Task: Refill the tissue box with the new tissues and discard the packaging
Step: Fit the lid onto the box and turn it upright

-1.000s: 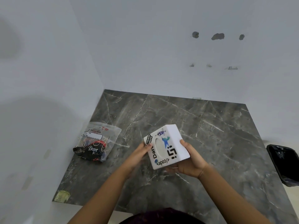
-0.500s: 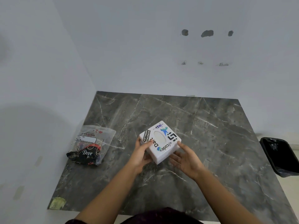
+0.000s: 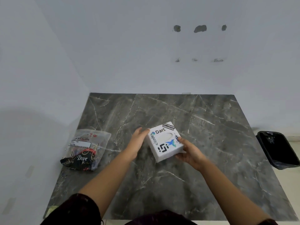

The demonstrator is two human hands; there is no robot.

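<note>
A white square tissue box (image 3: 164, 141) covered in stickers, its oval opening facing up, sits at the middle of the dark marble table (image 3: 203, 127). My right hand (image 3: 189, 151) grips its near right corner. My left hand (image 3: 138, 142) lies flat against its left side with the fingers stretched out. A clear plastic packet of new tissues (image 3: 85, 151), printed with "Dove", lies at the table's left edge.
A black lined bin (image 3: 279, 149) stands on the floor to the right of the table. White walls close off the left side and the back. A small yellowish scrap (image 3: 51, 210) lies at the table's near left corner.
The box has been turned around flat, so its printed stickers now face another way. Both hands shifted with it: the right one now grips its near right corner, the left rests on its left side.
</note>
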